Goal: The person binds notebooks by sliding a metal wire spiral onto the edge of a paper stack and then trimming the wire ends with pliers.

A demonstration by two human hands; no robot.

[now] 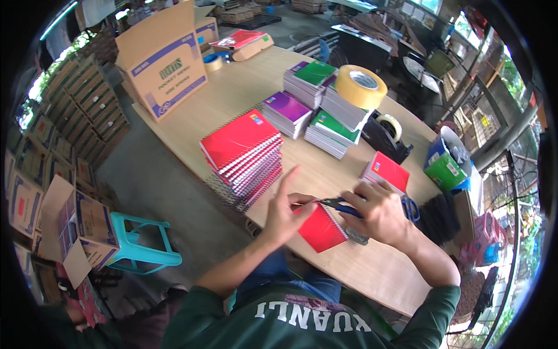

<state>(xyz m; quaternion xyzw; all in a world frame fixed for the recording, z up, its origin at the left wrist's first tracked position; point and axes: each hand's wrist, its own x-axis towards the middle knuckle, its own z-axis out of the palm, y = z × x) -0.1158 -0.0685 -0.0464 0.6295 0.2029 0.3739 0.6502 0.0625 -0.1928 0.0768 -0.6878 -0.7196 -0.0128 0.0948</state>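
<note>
Your left hand (281, 220) reaches in from the lower left, forearm slanting up and inward, wrist nearly straight; its index finger points up and away from you, while the thumb stretches rightward to the tip of the blue-handled hand tool (345, 209); you have the other fingers bent behind the thumb, and I cannot tell whether they pinch anything.

Your right hand (376, 213) comes in from the right, elbow bent outward and forearm angled back toward the middle; its fingers are curled around the tool's handles, knuckles up, with the tip directed at your left thumb; whether the tool's jaws are parted, I cannot tell.

The red spiral notebook (321, 230) lies beneath and between your hands, near the table (381, 276) edge closest to you, its wire binding along the right side; its far end is partly hidden by your left hand.

Beyond your left hand stands a tall stack of red spiral notebooks (240, 139); past your right hand sits a smaller red notebook stack (389, 170); farther off are purple-covered notebooks (286, 107) and green-covered notebooks (333, 125), with a wide roll of tape (361, 86) resting atop one pile.
</note>
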